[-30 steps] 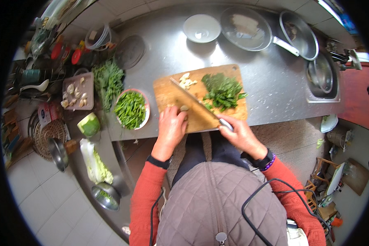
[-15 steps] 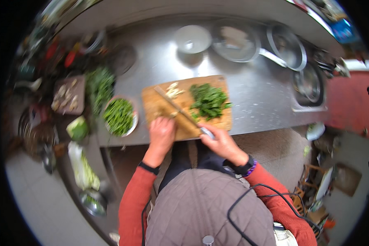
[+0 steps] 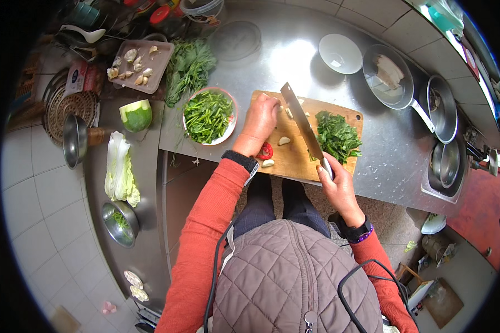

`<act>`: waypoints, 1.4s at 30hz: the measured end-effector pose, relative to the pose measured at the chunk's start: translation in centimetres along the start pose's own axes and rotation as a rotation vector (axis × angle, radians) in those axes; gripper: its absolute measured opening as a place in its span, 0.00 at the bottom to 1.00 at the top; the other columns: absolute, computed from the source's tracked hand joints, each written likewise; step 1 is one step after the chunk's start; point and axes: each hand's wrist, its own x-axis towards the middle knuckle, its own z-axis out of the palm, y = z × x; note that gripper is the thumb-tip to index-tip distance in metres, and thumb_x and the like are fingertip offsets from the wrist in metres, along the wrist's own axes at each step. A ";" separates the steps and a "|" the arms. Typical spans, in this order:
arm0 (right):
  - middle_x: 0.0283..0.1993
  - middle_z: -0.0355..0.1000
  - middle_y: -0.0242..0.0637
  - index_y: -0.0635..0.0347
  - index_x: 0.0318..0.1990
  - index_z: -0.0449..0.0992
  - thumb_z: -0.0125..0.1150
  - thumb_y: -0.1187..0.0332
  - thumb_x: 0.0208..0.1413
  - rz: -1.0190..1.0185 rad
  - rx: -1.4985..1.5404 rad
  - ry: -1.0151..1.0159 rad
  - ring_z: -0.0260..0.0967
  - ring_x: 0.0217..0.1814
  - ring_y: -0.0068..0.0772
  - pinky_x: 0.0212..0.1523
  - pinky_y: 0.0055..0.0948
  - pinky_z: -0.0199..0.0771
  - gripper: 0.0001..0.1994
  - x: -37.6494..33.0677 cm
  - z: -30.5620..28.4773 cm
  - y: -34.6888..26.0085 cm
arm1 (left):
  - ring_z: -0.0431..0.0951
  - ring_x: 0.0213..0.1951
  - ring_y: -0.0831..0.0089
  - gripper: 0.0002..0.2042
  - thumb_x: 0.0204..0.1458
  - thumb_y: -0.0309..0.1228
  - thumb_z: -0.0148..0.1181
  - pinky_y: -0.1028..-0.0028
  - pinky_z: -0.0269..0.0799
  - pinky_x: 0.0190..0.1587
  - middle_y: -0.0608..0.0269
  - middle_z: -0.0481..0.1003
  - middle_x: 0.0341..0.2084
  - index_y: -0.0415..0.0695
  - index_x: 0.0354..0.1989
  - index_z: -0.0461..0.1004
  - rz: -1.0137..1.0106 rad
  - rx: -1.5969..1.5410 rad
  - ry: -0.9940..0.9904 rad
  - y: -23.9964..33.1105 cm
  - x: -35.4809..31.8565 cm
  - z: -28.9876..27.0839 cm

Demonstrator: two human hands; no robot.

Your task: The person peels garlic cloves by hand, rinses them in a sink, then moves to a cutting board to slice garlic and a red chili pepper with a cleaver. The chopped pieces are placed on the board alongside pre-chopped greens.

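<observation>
My right hand (image 3: 338, 187) grips the pale handle of a kitchen knife (image 3: 302, 119), its broad blade slanting away to the left over the wooden cutting board (image 3: 301, 157). My left hand (image 3: 261, 123) has its fingers curled together at the board's far left; what they hold, if anything, is hidden. Near it lie garlic cloves (image 3: 284, 141), one of them close to the board's front edge beside a shiny red piece (image 3: 265, 150). Chopped leafy greens (image 3: 337, 136) are heaped right of the blade. Pale bits lie beyond the knife, partly covered.
Left of the board stand a bowl of cut green stems (image 3: 208, 116), leafy herbs (image 3: 190, 69) and a tray (image 3: 162, 65) with garlic. A cut green melon or radish (image 3: 136, 115) and a cabbage (image 3: 120, 169) lie farther left. Behind are a white bowl (image 3: 340, 54) and a frying pan (image 3: 388, 77).
My left hand has moved from the board's near left to its far left. The knife has turned to point more away from me. The whole view has shifted.
</observation>
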 end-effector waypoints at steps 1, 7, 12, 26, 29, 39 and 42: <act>0.37 0.76 0.44 0.61 0.58 0.72 0.58 0.68 0.61 -0.036 -0.002 -0.001 0.73 0.38 0.29 0.41 0.29 0.72 0.18 0.2 0.0 -0.2 | 0.76 0.38 0.49 0.06 0.55 0.25 0.56 0.59 0.73 0.41 0.50 0.75 0.34 0.38 0.38 0.76 -0.006 0.001 0.023 -0.2 0.0 0.1; 0.35 0.76 0.51 0.55 0.58 0.71 0.59 0.68 0.59 -0.105 -0.176 -0.008 0.76 0.34 0.49 0.35 0.37 0.73 0.18 0.7 0.2 -1.1 | 0.78 0.36 0.52 0.06 0.52 0.25 0.59 0.63 0.74 0.40 0.50 0.76 0.34 0.38 0.36 0.78 -0.026 -0.007 0.018 -0.8 -0.6 -1.2; 0.37 0.77 0.51 0.53 0.57 0.72 0.59 0.67 0.59 -0.125 -0.218 0.001 0.75 0.37 0.56 0.35 0.44 0.74 0.18 1.3 0.4 -1.2 | 0.79 0.37 0.53 0.06 0.51 0.25 0.60 0.64 0.75 0.41 0.50 0.78 0.34 0.39 0.37 0.79 -0.086 0.018 -0.058 -1.1 -0.7 -0.7; 0.41 0.76 0.54 0.53 0.59 0.70 0.58 0.66 0.60 -0.102 -0.187 -0.027 0.75 0.43 0.59 0.40 0.46 0.74 0.19 0.9 1.1 0.1 | 0.80 0.30 0.69 0.07 0.54 0.24 0.60 0.73 0.74 0.36 0.56 0.79 0.31 0.38 0.39 0.80 -0.181 -0.147 0.059 -0.9 -1.3 -1.0; 0.40 0.76 0.54 0.54 0.58 0.70 0.58 0.66 0.60 -0.094 -0.164 -0.027 0.75 0.43 0.59 0.40 0.46 0.74 0.19 0.9 1.1 0.2 | 0.79 0.27 0.73 0.07 0.55 0.25 0.61 0.74 0.74 0.33 0.57 0.79 0.31 0.37 0.40 0.79 -0.307 -0.134 -0.014 -0.6 -1.9 -2.3; 0.37 0.77 0.54 0.56 0.58 0.71 0.58 0.65 0.60 -0.119 -0.128 -0.022 0.76 0.41 0.57 0.38 0.44 0.74 0.19 1.1 1.1 0.3 | 0.77 0.29 0.53 0.04 0.50 0.29 0.66 0.62 0.74 0.33 0.55 0.75 0.28 0.42 0.31 0.79 -0.189 0.242 -0.082 1.5 -8.7 -7.9; 0.37 0.77 0.54 0.55 0.58 0.71 0.58 0.65 0.60 -0.100 -0.136 -0.029 0.76 0.40 0.57 0.38 0.43 0.75 0.19 1.2 1.1 0.2 | 0.77 0.30 0.53 0.04 0.51 0.29 0.65 0.62 0.74 0.33 0.57 0.74 0.31 0.43 0.30 0.78 -0.190 0.394 -0.087 1.3 -9.8 -8.1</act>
